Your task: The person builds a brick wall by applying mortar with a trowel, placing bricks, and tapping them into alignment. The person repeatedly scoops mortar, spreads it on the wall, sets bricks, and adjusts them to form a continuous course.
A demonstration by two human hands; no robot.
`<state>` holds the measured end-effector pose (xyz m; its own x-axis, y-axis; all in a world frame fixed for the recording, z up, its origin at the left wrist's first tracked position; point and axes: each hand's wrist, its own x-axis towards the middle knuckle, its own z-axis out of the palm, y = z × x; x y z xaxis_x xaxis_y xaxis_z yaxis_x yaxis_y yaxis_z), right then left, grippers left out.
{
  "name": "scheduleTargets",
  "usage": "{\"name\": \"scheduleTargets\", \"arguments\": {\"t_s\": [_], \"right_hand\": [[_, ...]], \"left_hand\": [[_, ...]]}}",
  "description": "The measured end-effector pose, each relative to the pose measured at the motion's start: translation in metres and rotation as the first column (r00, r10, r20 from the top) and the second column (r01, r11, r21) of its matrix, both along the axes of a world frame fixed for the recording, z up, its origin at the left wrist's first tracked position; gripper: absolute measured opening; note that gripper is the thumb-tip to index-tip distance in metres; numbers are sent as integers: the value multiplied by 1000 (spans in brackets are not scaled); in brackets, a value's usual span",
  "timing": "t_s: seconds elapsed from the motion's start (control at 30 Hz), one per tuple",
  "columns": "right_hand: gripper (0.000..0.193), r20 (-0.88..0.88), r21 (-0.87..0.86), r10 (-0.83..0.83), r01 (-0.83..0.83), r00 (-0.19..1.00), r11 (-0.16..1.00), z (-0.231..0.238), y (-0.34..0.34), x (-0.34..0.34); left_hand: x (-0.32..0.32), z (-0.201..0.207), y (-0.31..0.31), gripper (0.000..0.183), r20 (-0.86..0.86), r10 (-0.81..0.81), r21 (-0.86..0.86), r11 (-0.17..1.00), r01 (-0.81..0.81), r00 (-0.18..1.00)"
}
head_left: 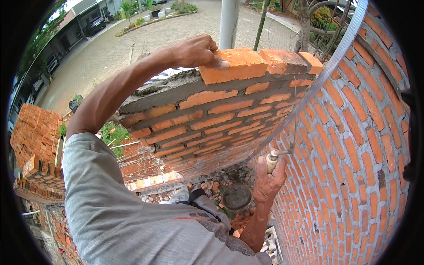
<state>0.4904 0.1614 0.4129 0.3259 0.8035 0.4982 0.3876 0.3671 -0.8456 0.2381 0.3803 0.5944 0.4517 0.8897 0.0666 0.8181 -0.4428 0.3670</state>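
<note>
My left hand (201, 52) is closed on the left end of an orange brick (240, 66) on top of a low brick wall (216, 106). The thumb presses the brick's near face, and the fingers go over its far side, partly hidden. To its left, grey mortar (154, 95) lies along the wall top. Two more bricks, one a dark-ended brick (282, 62), sit in line to the right. Lower down, my right hand (269, 183) grips the wooden handle of a trowel (294, 117), its thin blade seen nearly edge-on and pointing up, beside the wall.
A tall brick wall (353, 145) curves along the right, with a pale strip (327, 73) where the walls meet. Below stands a mortar bucket (237, 197) among rubble. A brick stack (35, 132) is at left. Behind the wall rises a grey pole (229, 24).
</note>
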Motion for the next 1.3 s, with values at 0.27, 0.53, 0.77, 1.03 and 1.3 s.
{"name": "scheduleTargets", "arguments": {"t_s": [0.27, 0.53, 0.77, 1.03, 1.3], "right_hand": [[38, -35, -180, 209, -212, 977, 960, -13, 35, -25], [32, -257, 598, 452, -226, 854, 769, 84, 62, 1], [26, -46, 707, 569, -375, 821, 599, 164, 143, 1], [26, 136, 576, 533, -504, 835, 643, 162, 168, -25], [27, 87, 572, 476, -435, 875, 696, 153, 170, -15]], "left_hand": [[-12, -1, -7, 85, 97, -32, 20, 999, 30, 995], [-18, 5, -6, 94, 60, -89, -56, 994, 92, 994], [-18, 4, -8, 109, 54, -6, -41, 999, 8, 999], [-17, 4, -17, 111, 56, 24, -60, 998, -21, 998], [-18, -3, -11, 107, 126, -79, -13, 997, 81, 989]]}}
